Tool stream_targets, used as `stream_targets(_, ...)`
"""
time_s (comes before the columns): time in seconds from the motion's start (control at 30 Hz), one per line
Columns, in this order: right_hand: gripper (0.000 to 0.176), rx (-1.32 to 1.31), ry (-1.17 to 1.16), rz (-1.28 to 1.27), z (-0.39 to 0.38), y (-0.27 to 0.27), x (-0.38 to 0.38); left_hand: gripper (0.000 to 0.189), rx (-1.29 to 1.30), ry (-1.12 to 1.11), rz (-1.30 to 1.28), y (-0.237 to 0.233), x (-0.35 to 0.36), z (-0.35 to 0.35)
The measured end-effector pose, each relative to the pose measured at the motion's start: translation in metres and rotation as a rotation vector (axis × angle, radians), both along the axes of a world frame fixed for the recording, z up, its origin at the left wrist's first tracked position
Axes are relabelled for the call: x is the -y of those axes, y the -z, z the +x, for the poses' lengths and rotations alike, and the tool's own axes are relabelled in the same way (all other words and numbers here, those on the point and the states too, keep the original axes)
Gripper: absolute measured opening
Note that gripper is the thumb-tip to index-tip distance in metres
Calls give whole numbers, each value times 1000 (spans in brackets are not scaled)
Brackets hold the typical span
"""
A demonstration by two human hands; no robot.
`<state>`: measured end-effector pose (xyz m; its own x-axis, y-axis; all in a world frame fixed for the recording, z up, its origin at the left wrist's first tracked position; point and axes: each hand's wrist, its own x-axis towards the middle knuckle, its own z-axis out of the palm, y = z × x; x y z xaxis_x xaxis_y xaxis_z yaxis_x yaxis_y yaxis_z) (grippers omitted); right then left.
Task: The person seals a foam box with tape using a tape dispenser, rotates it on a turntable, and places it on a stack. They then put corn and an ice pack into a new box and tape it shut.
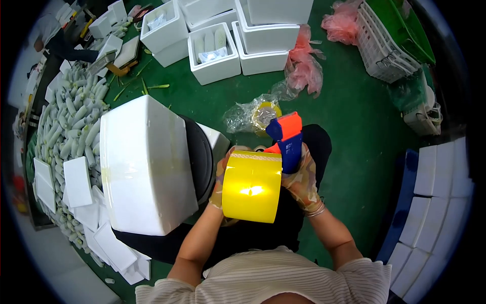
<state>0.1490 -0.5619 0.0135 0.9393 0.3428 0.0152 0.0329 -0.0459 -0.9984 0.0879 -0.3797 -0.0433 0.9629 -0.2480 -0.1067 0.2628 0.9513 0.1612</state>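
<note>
A wide roll of glossy yellow packing tape (252, 195) is in front of me at lap height. My left hand (217, 185), in a camouflage-patterned glove, is closed on the roll's left side, with most of its fingers hidden behind the tape. In the same kind of glove, my right hand (306, 183) grips a blue and orange tape dispenser (290, 147) along its right side. The dispenser's lower end meets the roll's upper right edge. Just left of my left hand, a white foam box (147, 167) lies against a round black stool or disc (198, 159).
Open foam boxes (214, 54) stand ahead, one holding pale netted items. Another tape roll (265, 117) in clear wrap lies on the green floor. Many wrapped vegetables (73, 116) and white lids (114, 247) are heaped left. Crates (379, 45) and stacked white blocks (430, 202) line the right.
</note>
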Motion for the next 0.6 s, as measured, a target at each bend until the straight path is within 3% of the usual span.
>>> stream_targets(0.03, 63, 14, 6, -71, 3, 2, 2, 39, -5, -130, 274, 2, 6, -6)
stream_targets(0.1, 64, -21, 16, -82, 0, -12, 4, 38, -10, -260, 544, 3, 6, -11)
stream_targets(0.17, 64, -56, 16, -99, -6, -31, 5, 28, -287, -45, -306, 0, -4, -13)
stream_targets(0.23, 67, 109, 96, -264, -13, -48, 6, 24, -136, -45, -414, 4, 1, -12)
stream_targets(0.3, 68, 106, 46, -279, -15, -60, 12, 19, -104, -134, -63, 9, 0, -15)
stream_targets(0.33, 69, 97, -14, -296, -17, -62, 14, 19, -106, -134, -64, 6, -2, -18)
stream_targets(0.37, 68, 286, 104, -379, -23, -60, 15, 20, -107, -149, -35, 4, -3, -19)
stream_targets(0.4, 68, 286, 106, -377, -21, -55, 18, 20, -111, -168, 2, 5, -4, -22)
stream_targets(0.47, 63, -86, 404, -359, -14, -33, 38, 21, -134, -218, 87, 8, -10, -32)
stream_targets(0.53, 58, -244, 281, 188, 16, -14, 66, 22, -173, -271, 156, 18, -14, -46)
stream_targets(0.57, 56, -322, 252, 356, 20, 1, 71, 23, -195, -298, 188, 24, -16, -56)
stream_targets(0.6, 56, -313, 239, 363, 22, 15, 66, 23, -222, -312, 222, 28, -17, -68)
